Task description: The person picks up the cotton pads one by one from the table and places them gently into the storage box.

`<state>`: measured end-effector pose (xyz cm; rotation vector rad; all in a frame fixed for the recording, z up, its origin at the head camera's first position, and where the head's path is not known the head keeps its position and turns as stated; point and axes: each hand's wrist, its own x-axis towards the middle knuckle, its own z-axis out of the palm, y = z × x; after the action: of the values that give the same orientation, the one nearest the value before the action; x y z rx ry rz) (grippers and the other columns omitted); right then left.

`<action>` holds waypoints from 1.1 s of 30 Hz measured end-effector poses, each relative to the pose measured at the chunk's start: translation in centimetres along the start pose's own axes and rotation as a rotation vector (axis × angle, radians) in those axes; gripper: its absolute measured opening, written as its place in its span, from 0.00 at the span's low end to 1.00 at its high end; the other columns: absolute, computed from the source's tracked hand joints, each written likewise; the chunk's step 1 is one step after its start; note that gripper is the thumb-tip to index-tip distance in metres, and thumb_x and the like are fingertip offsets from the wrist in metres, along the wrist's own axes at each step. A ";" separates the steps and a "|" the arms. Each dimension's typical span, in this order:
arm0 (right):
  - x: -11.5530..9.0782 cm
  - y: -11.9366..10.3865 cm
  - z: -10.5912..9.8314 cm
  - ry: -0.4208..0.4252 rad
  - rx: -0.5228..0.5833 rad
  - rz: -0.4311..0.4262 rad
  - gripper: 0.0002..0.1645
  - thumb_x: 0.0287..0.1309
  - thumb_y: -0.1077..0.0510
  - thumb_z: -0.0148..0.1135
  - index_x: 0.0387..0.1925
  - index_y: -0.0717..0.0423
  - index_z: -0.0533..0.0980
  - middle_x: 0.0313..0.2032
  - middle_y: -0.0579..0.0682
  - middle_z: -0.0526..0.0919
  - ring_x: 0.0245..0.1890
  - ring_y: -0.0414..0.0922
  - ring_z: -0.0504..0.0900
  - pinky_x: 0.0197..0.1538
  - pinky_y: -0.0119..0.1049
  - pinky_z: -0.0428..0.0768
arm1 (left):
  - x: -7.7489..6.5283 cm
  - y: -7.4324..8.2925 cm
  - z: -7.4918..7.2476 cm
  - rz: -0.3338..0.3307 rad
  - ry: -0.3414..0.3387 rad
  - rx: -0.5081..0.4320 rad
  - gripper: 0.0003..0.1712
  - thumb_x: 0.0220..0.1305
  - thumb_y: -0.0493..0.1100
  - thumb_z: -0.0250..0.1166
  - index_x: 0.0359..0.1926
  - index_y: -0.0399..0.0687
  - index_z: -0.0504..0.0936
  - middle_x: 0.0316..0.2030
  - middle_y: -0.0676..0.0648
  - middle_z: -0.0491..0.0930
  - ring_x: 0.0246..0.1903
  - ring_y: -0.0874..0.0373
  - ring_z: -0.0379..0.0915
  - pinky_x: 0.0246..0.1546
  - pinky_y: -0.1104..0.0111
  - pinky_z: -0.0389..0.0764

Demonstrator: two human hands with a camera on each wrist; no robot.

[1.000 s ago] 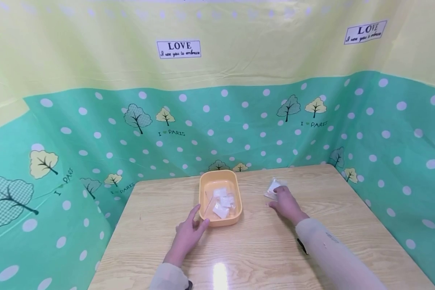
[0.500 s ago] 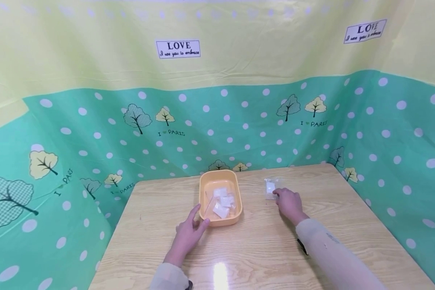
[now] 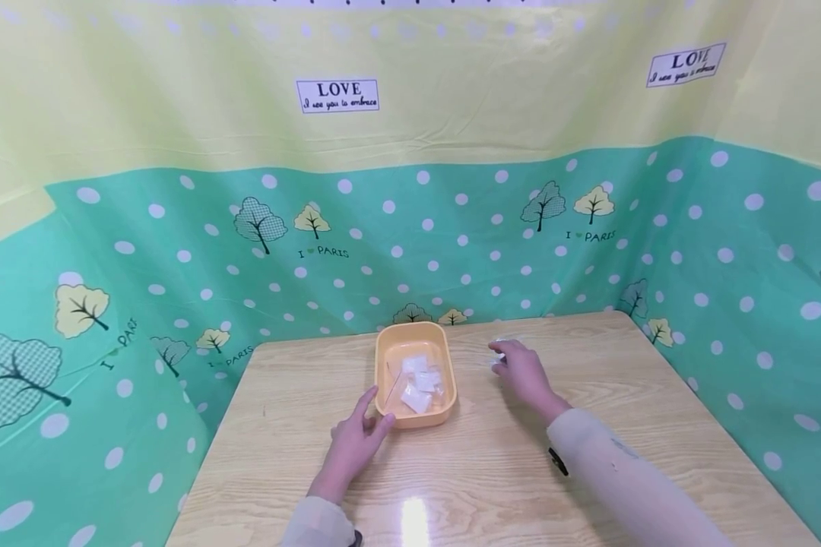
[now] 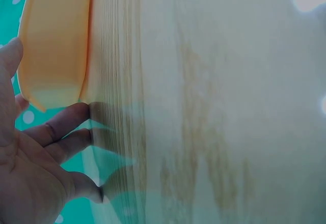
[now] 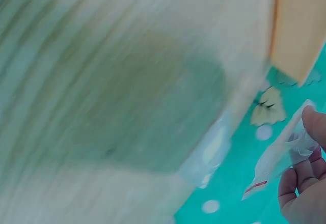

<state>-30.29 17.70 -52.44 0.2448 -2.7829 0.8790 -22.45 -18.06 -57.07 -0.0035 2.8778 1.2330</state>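
Note:
An orange tray [image 3: 417,419] holds several small clear bags with white contents [image 3: 416,396] and a thin reddish strand. At its front left corner, my left hand [image 3: 356,441] touches the tray with spread, relaxed fingers; in the left wrist view its fingertips reach the tray wall [image 4: 56,46]. To the right of the tray, my right hand [image 3: 525,376] pinches a clear zip bag [image 5: 277,158] with a red line near one end. The fingers hide much of this bag in the head view.
The wooden tabletop [image 3: 301,395] meets a green dotted cloth [image 3: 397,251] along its back edge. A shiny clear plastic piece [image 5: 210,150] shows at the table's edge in the right wrist view.
My right hand has taken up the bag from the table and moved slightly left with it, towards the tray. The left hand and tray have stayed in place.

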 end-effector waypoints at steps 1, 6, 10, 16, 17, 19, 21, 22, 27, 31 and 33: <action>0.1 -0.7 0.0 -0.002 0.008 -0.012 0.28 0.66 0.66 0.71 0.67 0.61 0.78 0.61 0.62 0.84 0.54 0.58 0.88 0.60 0.54 0.86 | 0.0 0.0 0.0 0.003 -0.001 -0.001 0.42 0.74 0.68 0.63 0.83 0.71 0.60 0.57 0.34 0.88 0.67 0.20 0.71 0.68 0.23 0.62; 0.2 -3.7 0.2 0.009 0.053 -0.078 0.29 0.64 0.65 0.73 0.66 0.59 0.79 0.60 0.60 0.85 0.53 0.55 0.89 0.58 0.50 0.88 | -0.1 0.1 -0.1 0.012 -0.003 0.000 0.42 0.75 0.68 0.63 0.83 0.70 0.61 0.57 0.34 0.88 0.67 0.20 0.71 0.68 0.23 0.62; 0.3 -5.6 0.4 -0.002 0.094 -0.097 0.29 0.64 0.65 0.73 0.66 0.58 0.79 0.61 0.59 0.86 0.54 0.54 0.89 0.58 0.49 0.88 | -0.1 0.1 -0.1 0.023 -0.001 0.004 0.42 0.75 0.68 0.63 0.83 0.68 0.61 0.57 0.34 0.88 0.67 0.19 0.71 0.68 0.22 0.61; 0.5 -7.8 1.4 -0.019 0.122 -0.096 0.29 0.64 0.65 0.74 0.65 0.55 0.80 0.61 0.56 0.86 0.54 0.52 0.89 0.58 0.46 0.89 | -0.2 0.1 -0.1 0.033 0.002 0.004 0.42 0.75 0.68 0.63 0.83 0.68 0.61 0.56 0.34 0.88 0.66 0.20 0.72 0.68 0.22 0.60; 0.5 -8.2 1.6 -0.022 0.124 -0.098 0.29 0.63 0.65 0.74 0.65 0.54 0.80 0.61 0.55 0.86 0.54 0.51 0.89 0.58 0.45 0.89 | -0.2 0.1 -0.1 0.031 0.002 0.002 0.42 0.75 0.68 0.63 0.83 0.68 0.61 0.56 0.34 0.88 0.67 0.19 0.71 0.68 0.21 0.60; 0.4 -8.9 2.1 -0.028 0.134 -0.104 0.29 0.63 0.65 0.74 0.65 0.53 0.80 0.61 0.54 0.87 0.54 0.50 0.89 0.58 0.44 0.89 | -0.2 0.1 -0.1 0.027 0.001 -0.001 0.42 0.75 0.68 0.63 0.83 0.69 0.61 0.57 0.34 0.88 0.67 0.18 0.70 0.68 0.21 0.60; 0.3 -9.8 2.7 -0.036 0.138 -0.127 0.28 0.63 0.65 0.74 0.64 0.53 0.81 0.59 0.53 0.87 0.53 0.49 0.88 0.57 0.44 0.89 | -0.2 0.1 -0.1 0.019 0.000 -0.005 0.42 0.74 0.68 0.63 0.83 0.70 0.61 0.57 0.34 0.88 0.68 0.17 0.68 0.68 0.21 0.60; 0.2 -10.2 3.1 -0.042 0.143 -0.144 0.28 0.63 0.65 0.74 0.64 0.54 0.81 0.59 0.54 0.87 0.53 0.50 0.89 0.57 0.44 0.89 | -0.3 0.0 -0.1 0.014 -0.001 -0.007 0.42 0.74 0.68 0.63 0.83 0.71 0.60 0.57 0.35 0.88 0.68 0.17 0.68 0.69 0.21 0.60; -0.3 -11.5 5.2 -0.074 0.128 -0.210 0.24 0.65 0.64 0.73 0.62 0.54 0.82 0.57 0.54 0.88 0.51 0.51 0.89 0.56 0.44 0.89 | -0.2 -0.1 -0.1 0.003 -0.001 -0.005 0.42 0.74 0.69 0.62 0.82 0.74 0.60 0.57 0.35 0.88 0.68 0.18 0.69 0.68 0.21 0.60; -0.6 -12.0 6.9 -0.093 0.083 -0.232 0.23 0.66 0.63 0.72 0.62 0.53 0.82 0.56 0.52 0.87 0.50 0.49 0.89 0.55 0.42 0.89 | -0.2 -0.1 -0.1 0.026 0.008 -0.001 0.42 0.74 0.68 0.63 0.83 0.71 0.61 0.56 0.35 0.89 0.67 0.19 0.71 0.68 0.22 0.60; -0.6 -12.1 7.7 -0.093 0.055 -0.244 0.22 0.67 0.62 0.72 0.62 0.53 0.82 0.57 0.52 0.87 0.51 0.48 0.89 0.55 0.42 0.89 | -0.3 -0.1 0.0 0.033 0.010 0.001 0.42 0.75 0.68 0.63 0.83 0.70 0.61 0.55 0.35 0.89 0.66 0.19 0.72 0.68 0.22 0.60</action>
<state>-28.23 3.53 -52.10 0.6340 -2.7355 0.9036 -22.20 -18.15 -57.11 0.0385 2.8989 1.2403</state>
